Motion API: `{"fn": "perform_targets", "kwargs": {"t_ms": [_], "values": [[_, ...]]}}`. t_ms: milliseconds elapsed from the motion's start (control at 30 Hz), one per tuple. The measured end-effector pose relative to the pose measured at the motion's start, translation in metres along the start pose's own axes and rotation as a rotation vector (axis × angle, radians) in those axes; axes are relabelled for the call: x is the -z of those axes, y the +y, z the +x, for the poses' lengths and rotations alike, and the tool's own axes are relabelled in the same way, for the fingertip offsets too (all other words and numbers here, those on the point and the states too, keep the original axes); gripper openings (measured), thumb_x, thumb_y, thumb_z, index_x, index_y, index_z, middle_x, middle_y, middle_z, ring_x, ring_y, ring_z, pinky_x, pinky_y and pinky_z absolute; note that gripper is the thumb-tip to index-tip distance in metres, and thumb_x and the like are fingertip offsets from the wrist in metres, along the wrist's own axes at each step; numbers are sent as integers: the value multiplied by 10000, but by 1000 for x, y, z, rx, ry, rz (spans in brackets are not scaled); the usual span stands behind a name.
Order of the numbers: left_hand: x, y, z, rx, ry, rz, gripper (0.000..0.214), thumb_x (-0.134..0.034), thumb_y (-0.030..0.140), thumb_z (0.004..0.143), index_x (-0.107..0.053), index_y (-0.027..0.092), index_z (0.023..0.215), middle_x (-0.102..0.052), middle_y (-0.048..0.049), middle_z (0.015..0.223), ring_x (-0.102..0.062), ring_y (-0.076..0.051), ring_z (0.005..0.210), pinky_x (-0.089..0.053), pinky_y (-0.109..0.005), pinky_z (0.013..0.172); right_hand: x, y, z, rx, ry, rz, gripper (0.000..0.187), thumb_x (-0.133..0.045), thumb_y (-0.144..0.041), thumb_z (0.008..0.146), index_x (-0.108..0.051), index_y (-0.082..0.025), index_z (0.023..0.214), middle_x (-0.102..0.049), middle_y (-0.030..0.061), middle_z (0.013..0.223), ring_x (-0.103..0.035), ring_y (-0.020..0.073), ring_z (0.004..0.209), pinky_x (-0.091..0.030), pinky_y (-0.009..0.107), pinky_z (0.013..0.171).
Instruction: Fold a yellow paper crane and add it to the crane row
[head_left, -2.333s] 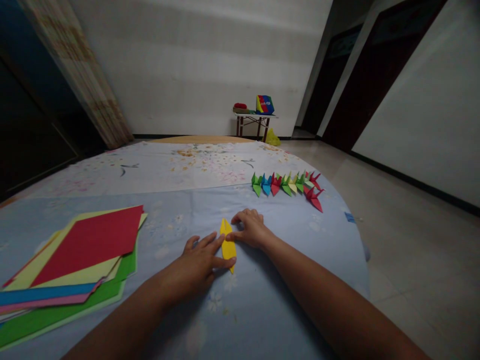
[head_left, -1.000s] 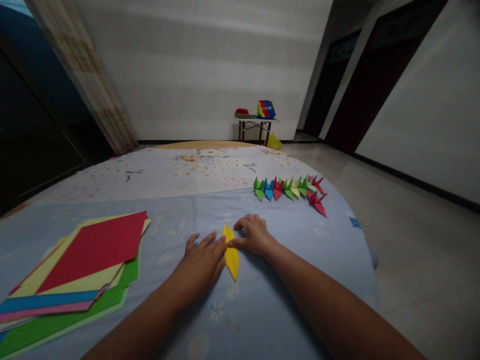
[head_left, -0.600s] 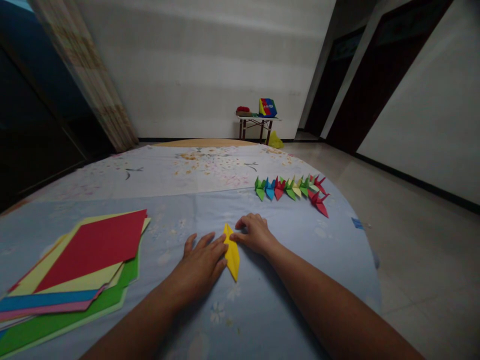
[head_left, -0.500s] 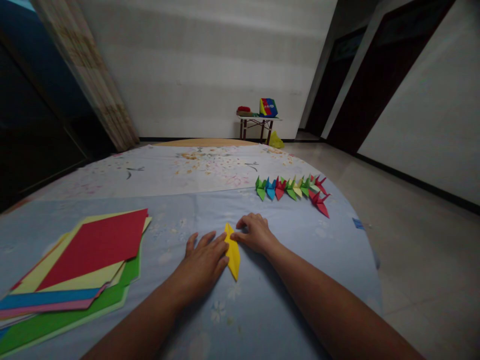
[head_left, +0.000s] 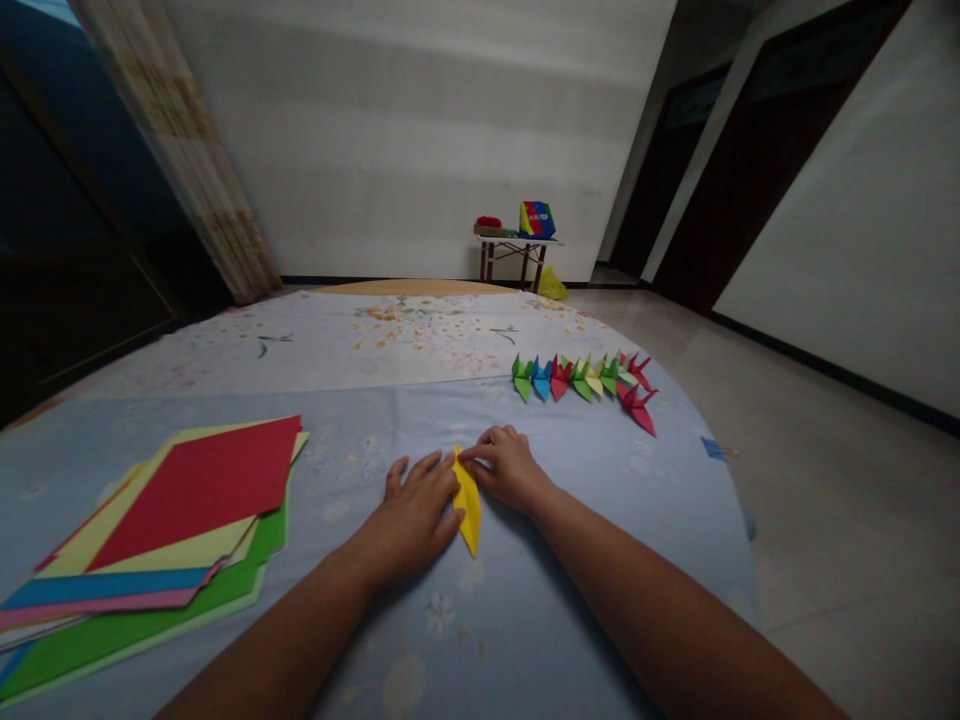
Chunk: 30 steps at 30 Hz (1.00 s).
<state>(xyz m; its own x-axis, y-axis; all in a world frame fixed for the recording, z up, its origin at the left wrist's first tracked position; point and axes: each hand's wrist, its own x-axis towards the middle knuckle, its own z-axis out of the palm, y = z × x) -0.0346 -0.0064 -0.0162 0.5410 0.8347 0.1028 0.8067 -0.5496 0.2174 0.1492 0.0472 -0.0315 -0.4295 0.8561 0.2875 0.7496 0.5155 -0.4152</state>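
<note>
A narrow, pointed piece of folded yellow paper lies on the blue flowered cloth between my hands. My left hand rests flat along its left edge, fingers spread, with fingertips and thumb touching the paper. At the upper end, my right hand has its thumb and forefinger closed on the right side of the paper near the tip. Those fingers partly cover the upper tip. Beyond my right hand stands a row of small folded paper cranes in green, blue, red and pale yellow, with one red crane in front at the right end.
A stack of coloured paper sheets, red on top, lies at the left of the round table. White flowered cloth covers the far part. Against the wall a small table bears a colourful box.
My right thumb and forefinger have moved up the paper's right edge toward its upper tip. My left hand has shifted slightly and stays against the paper. The view has moved a little.
</note>
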Motion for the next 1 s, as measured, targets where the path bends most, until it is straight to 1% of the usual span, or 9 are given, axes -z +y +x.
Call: {"fn": "perform_targets", "kwargs": {"t_ms": [67, 133, 233, 300, 400, 567, 800, 1000], "values": [[-1, -3, -2, -8, 20, -22, 249, -438, 357, 856, -525, 234, 1054, -407, -87, 1391, -244, -280, 1323, -115, -581, 1037, 4, 2, -1, 23, 0, 52, 190, -560, -326, 829, -669, -302, 983, -548, 51, 927, -436, 193, 925, -318, 360, 805], [-1, -6, -3, -12, 41, -45, 267, -428, 371, 865, -513, 254, 1090, -424, -69, 1381, -255, -277, 1318, -109, -586, 1036, 13, 4, -4, 97, -14, 132, 229, -591, -246, 798, -657, -290, 1013, -552, 46, 945, -442, 186, 941, -338, 353, 835], [-1, -10, -3, -4, 66, -71, 246, -409, 339, 877, -516, 280, 1090, -443, -42, 1369, -258, -265, 1318, -92, -591, 1037, 30, 6, -11, 269, -140, 233, 362, -632, -130, 717, -637, -288, 1042, -553, 30, 1020, -452, 174, 982, -343, 348, 894], [-1, -11, -2, 2, 74, -81, 221, -407, 311, 877, -530, 287, 1060, -446, -28, 1368, -250, -257, 1322, -82, -589, 1040, 39, 5, -15, 318, -228, 247, 359, -649, -140, 703, -643, -288, 1030, -549, 28, 1063, -455, 176, 1007, -315, 370, 939], [-1, -12, -1, 10, 72, -89, 207, -414, 293, 870, -537, 288, 1036, -444, -19, 1370, -251, -256, 1322, -81, -591, 1040, 44, 3, -17, 321, -290, 240, 286, -670, -220, 714, -663, -283, 993, -550, 33, 1071, -449, 186, 1026, -293, 386, 962], [-1, -12, 0, 19, 96, -110, 214, -434, 231, 837, -544, 284, 1013, -478, -15, 1342, -278, -257, 1308, -66, -596, 1041, 37, 4, -14, 323, -316, 252, 222, -672, -310, 730, -685, -278, 949, -550, 38, 1032, -459, 181, 1001, -313, 364, 947], [5, -6, 5, 32, 134, -132, 227, -436, 166, 797, -575, 264, 949, -569, -14, 1233, -349, -254, 1261, -40, -585, 1048, 35, 8, -11, 301, -352, 262, 246, -678, -336, 721, -679, -281, 961, -533, 37, 1027, -460, 177, 998, -322, 356, 939], [7, -5, 7, 38, 146, -141, 237, -433, 136, 786, -581, 260, 925, -597, -4, 1188, -371, -258, 1247, -33, -590, 1046, 38, 4, -12, 276, -374, 259, 257, -669, -316, 728, -671, -291, 983, -528, 33, 1032, -456, 176, 1001, -335, 349, 937]]}}
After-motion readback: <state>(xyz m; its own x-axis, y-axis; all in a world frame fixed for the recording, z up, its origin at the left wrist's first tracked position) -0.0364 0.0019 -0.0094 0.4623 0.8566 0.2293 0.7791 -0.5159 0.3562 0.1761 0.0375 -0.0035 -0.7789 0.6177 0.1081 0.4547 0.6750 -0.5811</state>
